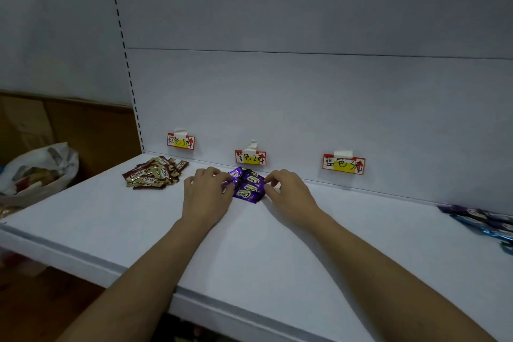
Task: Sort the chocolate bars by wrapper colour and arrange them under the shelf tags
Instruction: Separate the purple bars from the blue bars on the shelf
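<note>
While both hands, left hand (206, 194) and right hand (288, 193), pinch the purple bars (248, 187) between them, brown bars (155, 173) lie sorted left (blue bars (483, 221) wait far right, unplaced).

— How's the light?
— Dim and cool, with a bluish-grey cast over the white shelf (249, 244) and its back panel (305, 91). It's soft and even; no glare anywhere.
— Shadows?
— Faint ones only, just beneath the left hand (206, 197) and right hand (291, 196).
— Sharpness?
— Fair in the middle: the handwriting on the shelf tags (250, 158) is legible. The blue wrappers (485, 222) at the right edge are smeared, and the plastic bag (39, 169) at far left is soft.
— Distortion?
— Wide-angle bending: the slotted upright (125, 55) curves, and the forearms look stretched toward the bottom corners.
</note>
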